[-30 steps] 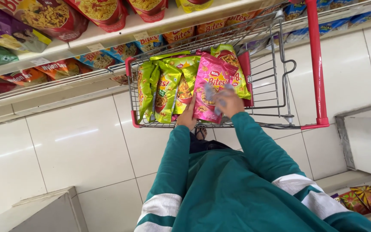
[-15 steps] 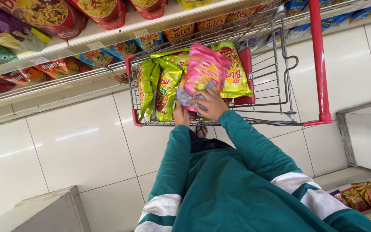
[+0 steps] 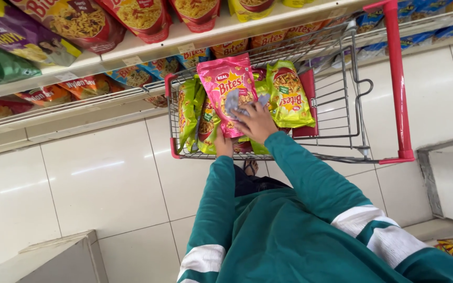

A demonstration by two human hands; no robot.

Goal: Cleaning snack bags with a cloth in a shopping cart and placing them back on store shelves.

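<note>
While both teal-sleeved arms reach up toward the middle of the frame, the right hand [image 3: 257, 121] lies spread over the front of a bright pink foil snack packet [image 3: 226, 94], fingers splayed and pressed flat against its lower right part rather than curled round it, so it touches the packet without clearly gripping it. Just below and to the left, the left hand [image 3: 223, 147] sits at the bottom edge of the same pink packet; only its back and knuckles show, and whether its fingers close on the packet cannot be told. That packet stands upright at the centre of a grey wire shopping trolley with red plastic trim [image 3: 342, 105], leaning against the other bags packed inside. Beside it on the left stand yellow-green snack bags [image 3: 190, 110], and on its right, touching it, a lime-green snack bag with a picture of noodle-like strands [image 3: 289, 94]; behind that a dark red packet [image 3: 308, 105] rests against the basket wire. Along the upper left of the frame runs a pale shop shelf [image 3: 79, 57] carrying red, purple and green snack bags, with orange and blue ones on the tier beneath. Glossy white floor tiles [image 3: 100, 183] fill the lower left, and a grey box corner [image 3: 53, 259] shows at the bottom edge
</note>
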